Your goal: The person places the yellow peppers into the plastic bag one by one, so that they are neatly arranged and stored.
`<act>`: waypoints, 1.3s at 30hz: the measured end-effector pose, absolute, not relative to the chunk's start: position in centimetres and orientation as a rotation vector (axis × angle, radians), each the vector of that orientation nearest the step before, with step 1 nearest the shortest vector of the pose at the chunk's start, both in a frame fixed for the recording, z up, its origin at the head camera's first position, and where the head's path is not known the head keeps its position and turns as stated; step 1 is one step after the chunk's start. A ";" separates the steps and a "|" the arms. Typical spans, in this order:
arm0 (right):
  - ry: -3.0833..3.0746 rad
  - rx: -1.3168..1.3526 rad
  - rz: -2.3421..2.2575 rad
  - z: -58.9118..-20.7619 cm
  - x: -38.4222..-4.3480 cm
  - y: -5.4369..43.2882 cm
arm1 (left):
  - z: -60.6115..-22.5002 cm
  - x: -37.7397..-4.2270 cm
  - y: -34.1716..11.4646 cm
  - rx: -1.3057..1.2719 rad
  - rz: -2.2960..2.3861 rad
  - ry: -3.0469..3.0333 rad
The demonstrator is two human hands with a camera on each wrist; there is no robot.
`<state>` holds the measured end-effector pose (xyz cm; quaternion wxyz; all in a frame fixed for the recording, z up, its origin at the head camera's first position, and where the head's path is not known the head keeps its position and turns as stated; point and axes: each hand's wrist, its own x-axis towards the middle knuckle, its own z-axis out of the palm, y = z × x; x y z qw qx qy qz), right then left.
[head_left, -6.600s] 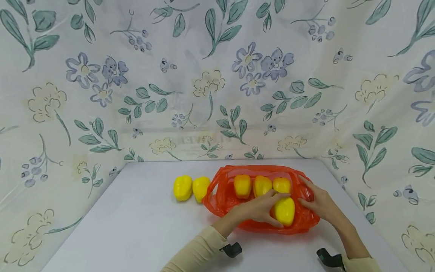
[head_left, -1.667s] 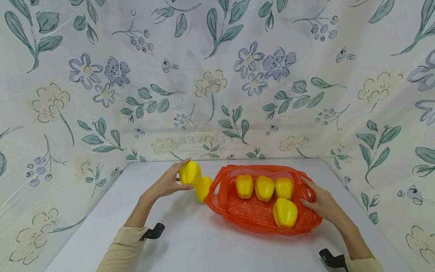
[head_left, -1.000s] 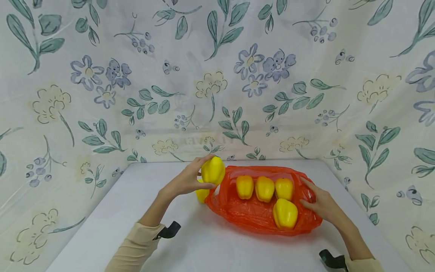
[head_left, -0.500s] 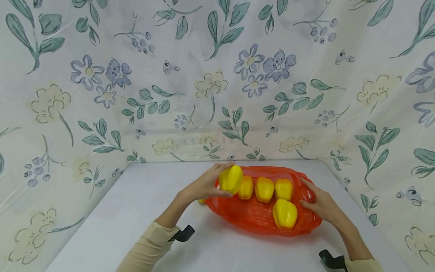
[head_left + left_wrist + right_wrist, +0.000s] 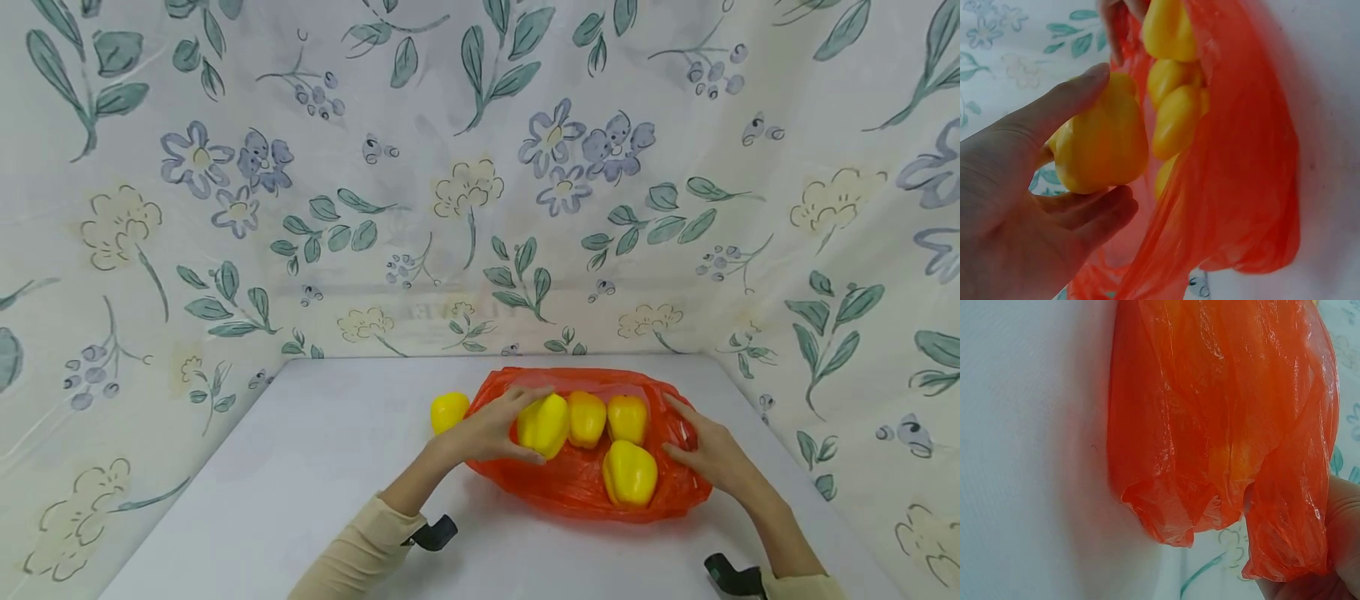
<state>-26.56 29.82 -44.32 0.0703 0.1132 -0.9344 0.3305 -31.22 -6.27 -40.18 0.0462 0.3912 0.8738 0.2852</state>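
Observation:
My left hand (image 5: 498, 429) grips a yellow bell pepper (image 5: 543, 427), thumb on one side and fingers on the other, over the left part of an open red plastic bag (image 5: 525, 487). Inside the bag sit several more yellow bell peppers (image 5: 630, 473); the held one covers the leftmost of them in the head view. From the left wrist, the held bell pepper (image 5: 1102, 144) shows at the bag's mouth, beside those inside. At the bag's right end my right hand (image 5: 708, 446) holds the rim, the red film (image 5: 1288, 519) bunched by its thumb.
One more yellow bell pepper (image 5: 448, 411) stands on the white table (image 5: 300, 467), just left of the bag and partly behind my left forearm. A floral-patterned curtain (image 5: 420, 250) hangs behind and along both sides of the table.
My left hand, earlier at the front pepper in the bag, has since lifted the leftmost pepper off the table and carried it right, lowering it over the bag. The right hand stays put.

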 end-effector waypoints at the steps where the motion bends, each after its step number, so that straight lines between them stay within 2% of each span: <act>1: -2.810 0.341 0.995 -44.3 -26.5 29.8 | -40.4 -31.2 -6.0 1.188 0.860 2.667; 20: -2.824 0.326 0.984 -44.4 -26.5 29.8 | -43.4 -30.0 -2.2 1.178 0.723 2.658; 39: -2.821 0.321 0.973 -44.5 -26.6 29.8 | -45.5 -29.5 -0.9 1.140 0.621 2.717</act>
